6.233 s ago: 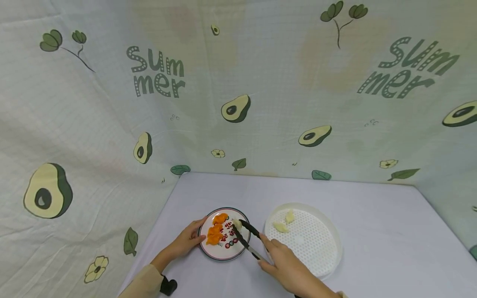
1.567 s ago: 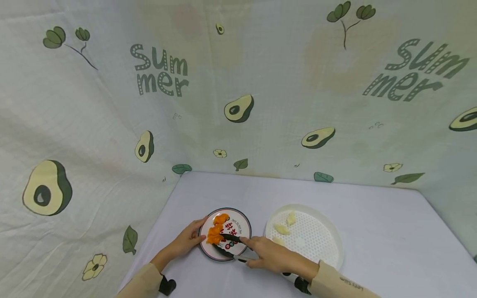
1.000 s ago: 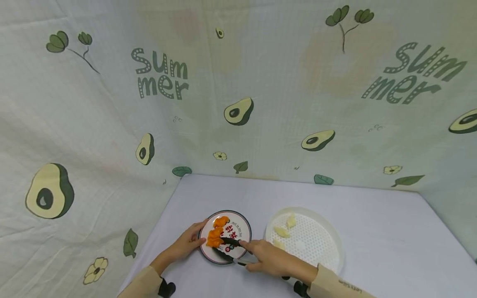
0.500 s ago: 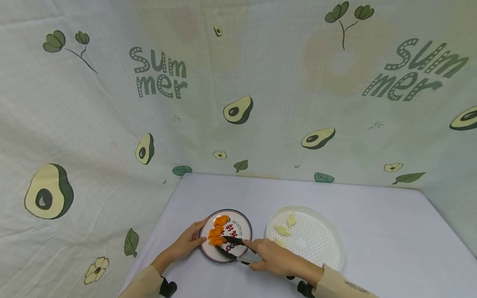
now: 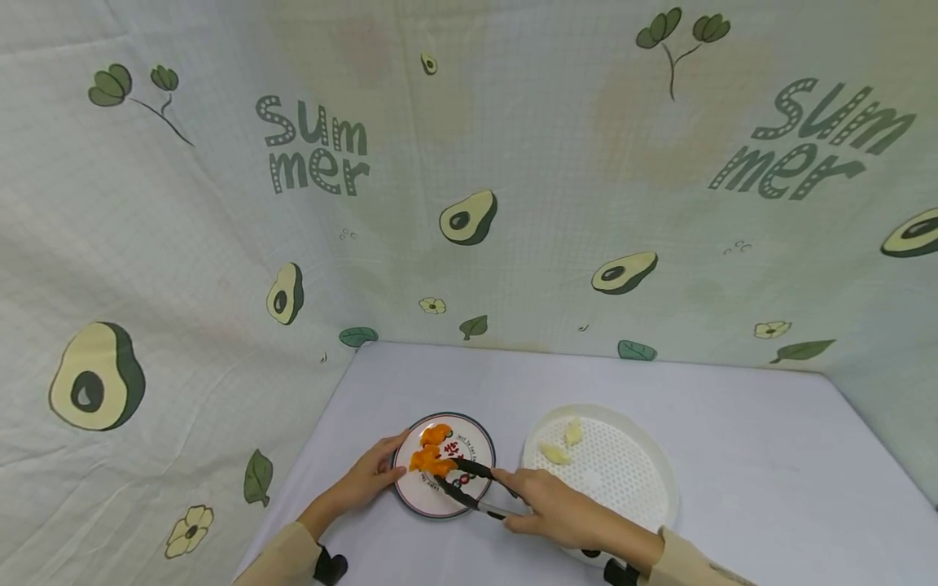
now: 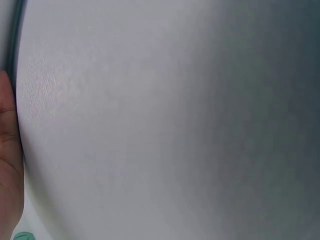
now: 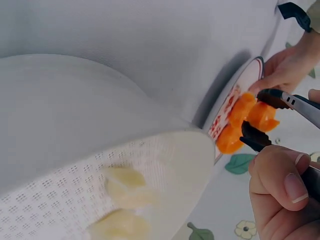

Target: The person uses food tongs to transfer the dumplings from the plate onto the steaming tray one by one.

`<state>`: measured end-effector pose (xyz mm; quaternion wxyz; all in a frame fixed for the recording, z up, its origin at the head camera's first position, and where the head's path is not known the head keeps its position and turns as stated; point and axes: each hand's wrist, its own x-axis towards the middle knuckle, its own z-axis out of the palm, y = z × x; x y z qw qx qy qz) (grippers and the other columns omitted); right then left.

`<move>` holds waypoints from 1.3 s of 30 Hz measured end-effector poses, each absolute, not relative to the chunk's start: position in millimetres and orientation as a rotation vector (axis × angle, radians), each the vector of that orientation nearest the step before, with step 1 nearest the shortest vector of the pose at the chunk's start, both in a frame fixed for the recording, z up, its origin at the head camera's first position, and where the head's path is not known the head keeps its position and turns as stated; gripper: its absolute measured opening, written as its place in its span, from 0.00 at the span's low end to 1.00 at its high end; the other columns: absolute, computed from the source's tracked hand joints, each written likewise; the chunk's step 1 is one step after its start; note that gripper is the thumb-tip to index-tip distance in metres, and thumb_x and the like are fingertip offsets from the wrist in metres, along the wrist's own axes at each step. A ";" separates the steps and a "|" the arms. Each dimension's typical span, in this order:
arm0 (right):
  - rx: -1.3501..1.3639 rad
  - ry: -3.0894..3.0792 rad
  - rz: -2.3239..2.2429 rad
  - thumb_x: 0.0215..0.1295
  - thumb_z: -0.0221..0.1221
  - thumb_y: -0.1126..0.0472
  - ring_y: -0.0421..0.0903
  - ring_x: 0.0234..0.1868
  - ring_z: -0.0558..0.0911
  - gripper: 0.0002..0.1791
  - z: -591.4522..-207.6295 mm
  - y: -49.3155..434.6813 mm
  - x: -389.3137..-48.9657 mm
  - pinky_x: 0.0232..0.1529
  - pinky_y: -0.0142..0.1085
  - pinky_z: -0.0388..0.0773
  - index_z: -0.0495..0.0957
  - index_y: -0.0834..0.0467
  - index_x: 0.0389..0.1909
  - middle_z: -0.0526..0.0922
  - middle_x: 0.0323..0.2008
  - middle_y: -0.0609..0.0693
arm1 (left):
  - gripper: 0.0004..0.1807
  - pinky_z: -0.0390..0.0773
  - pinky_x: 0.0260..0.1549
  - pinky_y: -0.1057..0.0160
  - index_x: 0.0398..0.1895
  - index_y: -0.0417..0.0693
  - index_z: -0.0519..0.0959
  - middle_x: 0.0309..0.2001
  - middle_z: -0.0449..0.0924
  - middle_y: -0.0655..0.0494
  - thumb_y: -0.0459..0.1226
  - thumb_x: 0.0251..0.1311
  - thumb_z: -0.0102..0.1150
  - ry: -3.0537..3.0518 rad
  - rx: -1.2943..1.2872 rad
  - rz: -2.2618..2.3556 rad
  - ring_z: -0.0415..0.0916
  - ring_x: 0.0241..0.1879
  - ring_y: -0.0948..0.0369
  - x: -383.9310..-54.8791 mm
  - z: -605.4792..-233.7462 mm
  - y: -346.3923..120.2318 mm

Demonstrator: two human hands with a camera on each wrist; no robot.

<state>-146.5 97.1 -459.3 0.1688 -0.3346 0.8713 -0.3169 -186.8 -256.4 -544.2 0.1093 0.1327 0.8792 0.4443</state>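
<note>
At the left, a small white plate (image 5: 421, 498) with a dark rim and red print carries several glossy orange dumpling-shaped pieces (image 5: 436, 435). My left hand (image 5: 364, 474) holds its left edge, thumb over the rim. My right hand (image 5: 564, 511) grips black-tipped tongs (image 5: 460, 495) from the right. The tong tips stand either side of one orange dumpling-shaped piece (image 7: 262, 117), seen best in the right wrist view; firm contact cannot be told. The left wrist view shows mostly blurred white surface and the edge of my left hand (image 6: 9, 165).
A round white perforated steamer tray (image 5: 637, 476) lies right of the plate, partly behind my right hand and forearm. Pale dumpling-shaped pieces (image 5: 554, 453) sit near its left side. A printed avocado cloth (image 5: 542, 163) hangs behind and beside the white table (image 5: 740, 456).
Earlier the tongs held a pale piece over the plate; then a third pale piece showed on the tray. Since half a second ago, tongs and one orange piece have shifted slightly right.
</note>
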 end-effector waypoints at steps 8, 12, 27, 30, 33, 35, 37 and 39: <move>-0.954 2.538 -0.961 0.66 0.64 0.50 0.54 0.60 0.76 0.36 -450.2 116.4 -141.6 0.52 0.47 0.77 0.69 0.69 0.67 0.77 0.61 0.62 | 0.35 0.67 0.26 0.67 0.76 0.41 0.59 0.62 0.66 0.39 0.36 0.69 0.59 2.567 0.363 1.346 0.63 0.27 0.62 -184.9 -543.9 -255.3; -0.956 2.563 -1.006 0.68 0.63 0.51 0.55 0.62 0.75 0.36 -444.4 129.8 -139.7 0.55 0.50 0.75 0.67 0.71 0.68 0.75 0.62 0.63 | 0.35 0.67 0.26 0.68 0.76 0.41 0.60 0.61 0.67 0.41 0.37 0.69 0.60 2.574 0.337 1.346 0.63 0.28 0.62 -185.3 -545.1 -254.0; -0.901 2.723 -1.039 0.70 0.60 0.46 0.57 0.58 0.76 0.39 -440.6 191.7 -127.8 0.51 0.51 0.76 0.66 0.73 0.68 0.78 0.57 0.64 | 0.35 0.66 0.27 0.68 0.76 0.42 0.60 0.63 0.66 0.40 0.36 0.69 0.60 2.559 0.330 1.366 0.62 0.28 0.62 -185.2 -543.7 -252.6; -0.875 2.748 -1.022 0.70 0.61 0.46 0.58 0.56 0.77 0.39 -440.7 204.3 -125.8 0.50 0.52 0.77 0.65 0.73 0.68 0.79 0.55 0.64 | 0.35 0.65 0.28 0.67 0.76 0.43 0.60 0.65 0.66 0.40 0.37 0.68 0.60 2.567 0.317 1.350 0.62 0.30 0.61 -185.3 -544.0 -252.2; -0.856 2.785 -1.002 0.69 0.61 0.47 0.57 0.54 0.79 0.39 -440.5 215.7 -124.0 0.48 0.50 0.78 0.66 0.73 0.68 0.81 0.49 0.63 | 0.36 0.64 0.31 0.66 0.76 0.44 0.60 0.67 0.65 0.39 0.38 0.68 0.60 2.582 0.310 1.329 0.62 0.34 0.60 -186.2 -545.2 -252.3; -0.839 2.822 -0.990 0.69 0.62 0.48 0.56 0.54 0.80 0.38 -440.7 222.8 -122.7 0.47 0.47 0.79 0.67 0.73 0.67 0.81 0.49 0.64 | 0.36 0.64 0.33 0.66 0.76 0.44 0.60 0.68 0.64 0.39 0.38 0.68 0.61 2.595 0.308 1.315 0.63 0.38 0.58 -186.9 -545.9 -252.5; -0.815 2.850 -0.979 0.68 0.63 0.49 0.49 0.47 0.81 0.37 -441.4 229.4 -121.5 0.42 0.41 0.79 0.67 0.73 0.67 0.82 0.42 0.59 | 0.36 0.65 0.36 0.66 0.77 0.45 0.60 0.68 0.64 0.39 0.39 0.68 0.61 2.600 0.306 1.309 0.64 0.42 0.57 -187.7 -547.0 -253.0; -0.777 2.858 -0.984 0.68 0.63 0.50 0.39 0.36 0.77 0.37 -442.5 235.7 -120.4 0.35 0.35 0.76 0.67 0.73 0.67 0.76 0.29 0.49 | 0.36 0.65 0.36 0.67 0.77 0.45 0.60 0.69 0.64 0.39 0.39 0.68 0.61 2.599 0.303 1.305 0.64 0.42 0.57 -188.3 -547.8 -253.3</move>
